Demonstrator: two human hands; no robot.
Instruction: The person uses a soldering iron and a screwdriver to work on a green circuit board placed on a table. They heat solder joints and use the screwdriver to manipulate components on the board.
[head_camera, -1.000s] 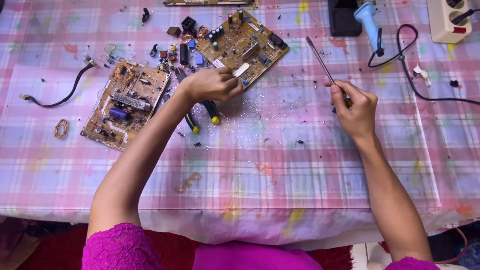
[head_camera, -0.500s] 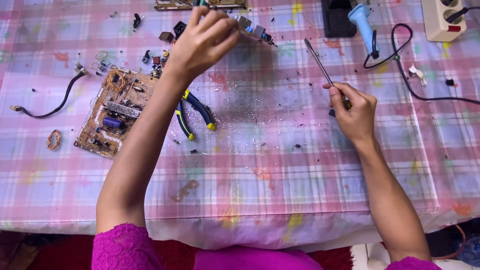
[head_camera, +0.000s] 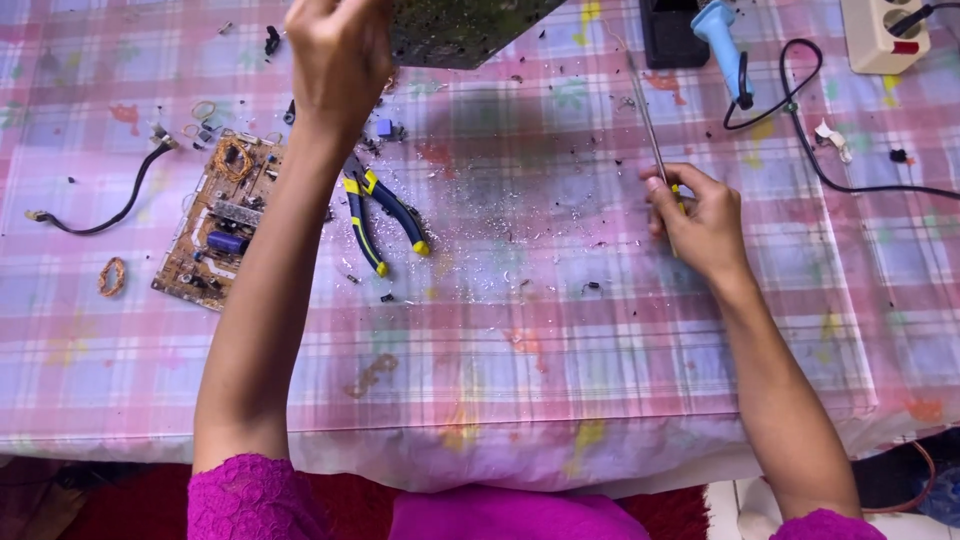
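My left hand (head_camera: 338, 55) is raised near the top of the view, gripping a circuit board (head_camera: 455, 30) lifted off the table, its dark underside turned towards me. My right hand (head_camera: 695, 215) rests on the pink plaid tablecloth (head_camera: 560, 340), closed around a thin metal screwdriver (head_camera: 648, 115) whose shaft points up and away. A second brown circuit board (head_camera: 215, 225) lies flat at the left. Pliers with blue and yellow handles (head_camera: 380, 215) lie beside my left forearm.
A blue soldering iron (head_camera: 725, 45) with a black cord (head_camera: 830, 170) lies top right, next to a white power strip (head_camera: 885, 35). A black cable (head_camera: 110, 215) and small loose parts lie at the left. Fine debris is scattered mid-table.
My left hand has picked the circuit board up from the table and raised it, flipped underside down towards me. The pliers are now uncovered. My right hand has stayed put.
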